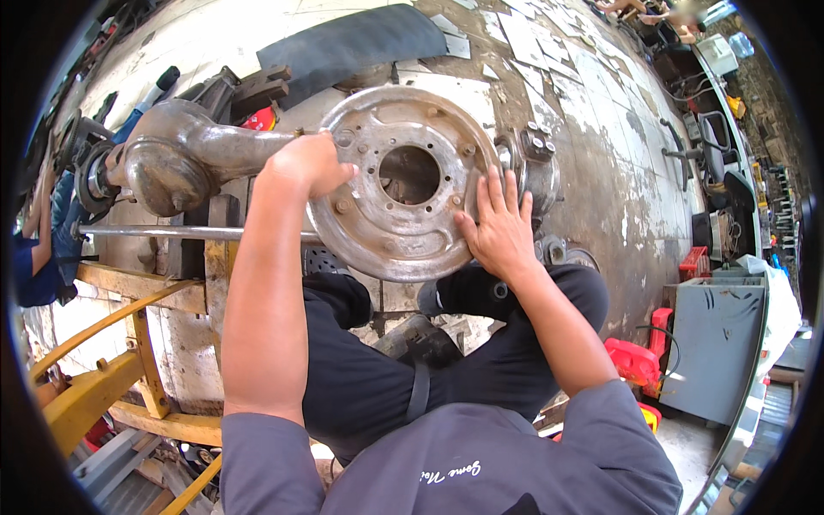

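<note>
The round metal plate [390, 227] is right in front of me, beyond my knees, its big central hole facing up toward me with smaller holes and bolt heads ringed around it. My right hand [500, 233] lies flat on its right edge, fingers [496, 190] spread a little and pointing away from me, the thumb set apart on the face. My left hand [307, 167] is at the upper left rim, thumb stretched over the face; the other fingers there are tucked from sight, so I cannot tell whether they pinch the metal.

Just right of the plate is a bolted metal hub [539, 146], partly hidden behind my fingers. To the left is a bulbous axle housing [176, 159], with a long metal rod [172, 233] running on my side of it. A yellow frame [94, 395] stands at lower left, beside my left forearm.

Beyond the plate, a dark curved panel [352, 51] lies on the patchy pale floor [601, 172]. Off to my right are a red jack [633, 362] and a grey metal box [712, 343], with a dark chair [708, 146] farther up.
</note>
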Demonstrator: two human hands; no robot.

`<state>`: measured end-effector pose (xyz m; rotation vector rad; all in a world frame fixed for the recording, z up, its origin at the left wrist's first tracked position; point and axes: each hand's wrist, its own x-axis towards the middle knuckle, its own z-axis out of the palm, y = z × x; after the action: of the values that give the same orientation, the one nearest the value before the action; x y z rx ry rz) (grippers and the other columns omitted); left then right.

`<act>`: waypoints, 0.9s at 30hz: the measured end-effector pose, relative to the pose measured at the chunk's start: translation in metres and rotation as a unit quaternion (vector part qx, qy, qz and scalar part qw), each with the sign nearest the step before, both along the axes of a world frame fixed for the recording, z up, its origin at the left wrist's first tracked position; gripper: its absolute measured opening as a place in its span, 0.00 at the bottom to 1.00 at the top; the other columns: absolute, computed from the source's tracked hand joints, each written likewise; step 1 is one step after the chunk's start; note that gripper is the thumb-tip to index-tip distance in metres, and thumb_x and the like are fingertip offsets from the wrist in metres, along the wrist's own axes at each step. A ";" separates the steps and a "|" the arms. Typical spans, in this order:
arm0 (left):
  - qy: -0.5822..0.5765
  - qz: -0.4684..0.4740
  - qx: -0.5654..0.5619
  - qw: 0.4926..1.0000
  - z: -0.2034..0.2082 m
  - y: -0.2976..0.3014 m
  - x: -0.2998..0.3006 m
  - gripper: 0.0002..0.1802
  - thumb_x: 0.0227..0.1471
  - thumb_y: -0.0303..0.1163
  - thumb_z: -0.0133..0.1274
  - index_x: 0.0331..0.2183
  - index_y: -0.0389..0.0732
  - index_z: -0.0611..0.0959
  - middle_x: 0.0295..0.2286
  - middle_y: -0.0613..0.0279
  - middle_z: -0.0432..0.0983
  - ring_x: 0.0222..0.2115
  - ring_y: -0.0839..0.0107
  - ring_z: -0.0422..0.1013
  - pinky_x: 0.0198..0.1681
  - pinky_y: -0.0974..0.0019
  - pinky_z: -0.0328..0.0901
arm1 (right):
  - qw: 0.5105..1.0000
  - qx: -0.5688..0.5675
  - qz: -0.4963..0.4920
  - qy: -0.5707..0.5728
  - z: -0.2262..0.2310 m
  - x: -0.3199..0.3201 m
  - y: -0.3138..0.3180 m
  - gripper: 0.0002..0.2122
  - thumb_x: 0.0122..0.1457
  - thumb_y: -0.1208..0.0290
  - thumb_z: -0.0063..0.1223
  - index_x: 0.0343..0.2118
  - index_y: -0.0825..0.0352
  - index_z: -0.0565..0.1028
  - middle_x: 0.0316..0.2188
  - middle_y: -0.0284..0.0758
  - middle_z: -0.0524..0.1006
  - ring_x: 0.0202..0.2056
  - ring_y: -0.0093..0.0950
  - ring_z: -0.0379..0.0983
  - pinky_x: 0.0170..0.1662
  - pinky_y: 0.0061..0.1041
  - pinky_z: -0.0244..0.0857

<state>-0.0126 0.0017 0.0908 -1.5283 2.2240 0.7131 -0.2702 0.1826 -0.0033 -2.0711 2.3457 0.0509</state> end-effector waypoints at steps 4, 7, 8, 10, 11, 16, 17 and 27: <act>-0.004 0.015 -0.019 1.000 -0.008 0.002 0.003 0.39 0.58 0.51 0.55 0.58 0.27 0.69 0.54 0.41 0.73 0.56 0.53 0.70 0.59 0.55 0.66 | 1.000 -0.021 -0.010 0.000 0.000 0.005 -0.026 0.37 0.68 0.41 0.32 0.67 0.71 0.58 0.73 0.42 0.47 0.73 0.47 0.38 0.69 0.60 0.35; 0.001 0.018 -0.022 1.000 -0.007 0.003 0.004 0.39 0.59 0.51 0.54 0.58 0.28 0.70 0.53 0.42 0.74 0.55 0.53 0.70 0.59 0.55 0.66 | 1.000 -0.010 -0.007 -0.003 0.004 0.001 -0.014 0.37 0.68 0.42 0.33 0.67 0.71 0.59 0.73 0.42 0.47 0.73 0.47 0.38 0.68 0.61 0.35; 0.001 0.013 -0.021 1.000 -0.006 0.001 0.005 0.39 0.59 0.51 0.54 0.58 0.28 0.69 0.53 0.43 0.74 0.55 0.53 0.71 0.58 0.55 0.66 | 1.000 -0.011 -0.003 -0.001 0.004 0.001 -0.013 0.36 0.68 0.42 0.34 0.67 0.71 0.59 0.73 0.42 0.47 0.73 0.47 0.38 0.68 0.61 0.35; -0.001 0.011 -0.009 1.000 -0.007 0.002 0.004 0.39 0.59 0.51 0.54 0.58 0.28 0.69 0.53 0.43 0.74 0.55 0.53 0.71 0.58 0.55 0.66 | 1.000 -0.004 -0.003 0.000 0.007 0.001 -0.006 0.36 0.68 0.42 0.34 0.67 0.71 0.60 0.73 0.42 0.47 0.73 0.47 0.38 0.68 0.62 0.34; -0.003 0.018 -0.002 1.000 -0.004 0.000 0.004 0.39 0.59 0.51 0.54 0.58 0.29 0.69 0.53 0.44 0.74 0.55 0.53 0.71 0.58 0.55 0.66 | 1.000 -0.004 -0.001 0.002 0.008 0.001 -0.014 0.36 0.68 0.42 0.33 0.67 0.71 0.60 0.73 0.42 0.46 0.73 0.46 0.37 0.69 0.61 0.34; -0.005 0.020 -0.027 0.999 -0.012 0.002 0.004 0.38 0.59 0.52 0.54 0.58 0.31 0.70 0.52 0.45 0.75 0.55 0.54 0.71 0.58 0.55 0.66 | 1.000 0.006 -0.013 -0.016 0.005 -0.001 -0.021 0.38 0.68 0.39 0.29 0.68 0.69 0.60 0.73 0.40 0.45 0.73 0.46 0.35 0.69 0.61 0.33; -0.005 0.020 -0.027 0.999 -0.011 0.003 0.006 0.38 0.59 0.52 0.54 0.58 0.31 0.70 0.52 0.45 0.75 0.55 0.54 0.71 0.58 0.55 0.66 | 1.000 0.021 -0.009 -0.012 0.009 -0.001 -0.014 0.38 0.68 0.39 0.29 0.68 0.68 0.60 0.73 0.40 0.45 0.73 0.46 0.35 0.69 0.61 0.33; 0.003 0.037 -0.035 0.999 -0.013 0.003 0.005 0.37 0.59 0.52 0.54 0.58 0.34 0.71 0.53 0.47 0.75 0.55 0.55 0.71 0.58 0.54 0.66 | 0.999 0.032 -0.019 -0.020 0.010 -0.004 -0.017 0.37 0.68 0.38 0.30 0.68 0.66 0.59 0.73 0.40 0.44 0.73 0.45 0.36 0.69 0.61 0.32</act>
<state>-0.0078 0.0050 0.0781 -1.6517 2.2287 0.6672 -0.2738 0.1658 0.0064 -1.9791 2.3281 0.0840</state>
